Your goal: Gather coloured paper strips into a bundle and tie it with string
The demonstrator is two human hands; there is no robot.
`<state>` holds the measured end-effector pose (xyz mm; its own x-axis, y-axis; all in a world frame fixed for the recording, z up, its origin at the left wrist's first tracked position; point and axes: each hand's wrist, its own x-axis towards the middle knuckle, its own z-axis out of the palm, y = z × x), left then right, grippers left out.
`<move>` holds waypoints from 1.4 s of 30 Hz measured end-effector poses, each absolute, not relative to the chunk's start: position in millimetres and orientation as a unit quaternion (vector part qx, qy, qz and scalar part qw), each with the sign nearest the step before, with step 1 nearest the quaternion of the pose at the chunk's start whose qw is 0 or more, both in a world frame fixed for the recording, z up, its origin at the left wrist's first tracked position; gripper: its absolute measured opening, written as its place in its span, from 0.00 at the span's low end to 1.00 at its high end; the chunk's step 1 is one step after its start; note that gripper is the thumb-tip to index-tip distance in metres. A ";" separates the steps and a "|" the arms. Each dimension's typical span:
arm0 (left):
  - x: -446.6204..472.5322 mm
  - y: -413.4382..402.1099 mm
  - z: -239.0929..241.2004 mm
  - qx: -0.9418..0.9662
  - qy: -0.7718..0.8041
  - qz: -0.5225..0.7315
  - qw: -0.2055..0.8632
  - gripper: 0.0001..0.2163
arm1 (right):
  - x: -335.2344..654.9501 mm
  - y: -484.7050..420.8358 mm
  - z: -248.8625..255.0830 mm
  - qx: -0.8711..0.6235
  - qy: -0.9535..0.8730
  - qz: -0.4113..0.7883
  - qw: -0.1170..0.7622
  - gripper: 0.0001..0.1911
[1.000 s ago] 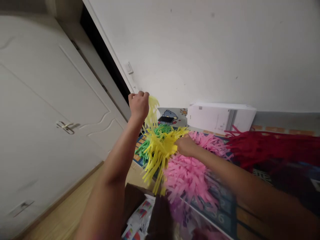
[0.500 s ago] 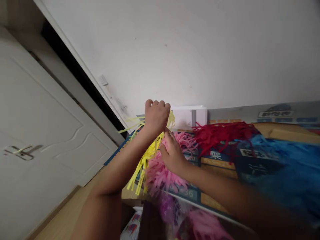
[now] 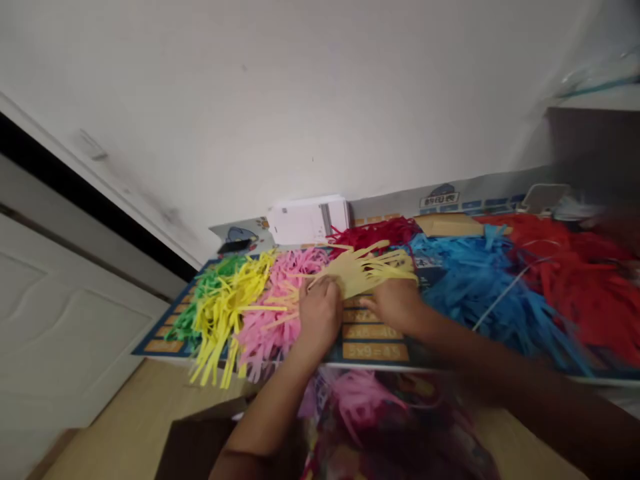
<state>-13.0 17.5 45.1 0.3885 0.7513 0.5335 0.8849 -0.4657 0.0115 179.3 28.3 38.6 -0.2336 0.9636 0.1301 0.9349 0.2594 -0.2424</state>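
Note:
A pale yellow fringed tissue paper (image 3: 353, 272) lies across the middle of the table, its cut strips fanned out to both sides. My left hand (image 3: 321, 310) has its fingers curled closed on the paper's left part. At the strips on the right is my right hand (image 3: 399, 305), smeared by motion; its thumb points left and its other fingers are hidden by the strips. Just left of my hands rest pink fringed paper (image 3: 263, 330), bright yellow fringed paper (image 3: 230, 300) and green fringed paper (image 3: 207, 287). Dark red fringed paper (image 3: 383, 231) sits behind.
Blue fringed paper (image 3: 465, 287) and red fringed paper (image 3: 585, 287) cover the table's right part. A white box or stack (image 3: 307, 220) stands against the wall. Below the table's front edge are pink tassels (image 3: 363, 400) in clear plastic and a dark box (image 3: 195, 443). A door (image 3: 60, 333) is at left.
The view has swung right. My left hand has come down from its raised position onto the pale yellow paper. My right hand has moved from near the pink paper to the pale strips.

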 end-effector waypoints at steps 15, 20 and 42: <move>22.6 0.6 -5.6 -0.893 -0.443 -0.063 -0.050 0.08 | 209.6 -23.8 -36.2 -0.509 -0.839 0.061 0.184 0.21; -16.5 34.0 -7.9 -0.870 -0.447 -0.110 -0.173 0.13 | 245.8 12.1 -33.1 -0.554 -0.778 0.229 0.190 0.15; -4.9 68.6 -8.5 -0.836 -0.524 -0.016 -0.160 0.09 | 239.9 43.3 -30.8 -0.627 -0.750 0.170 0.124 0.12</move>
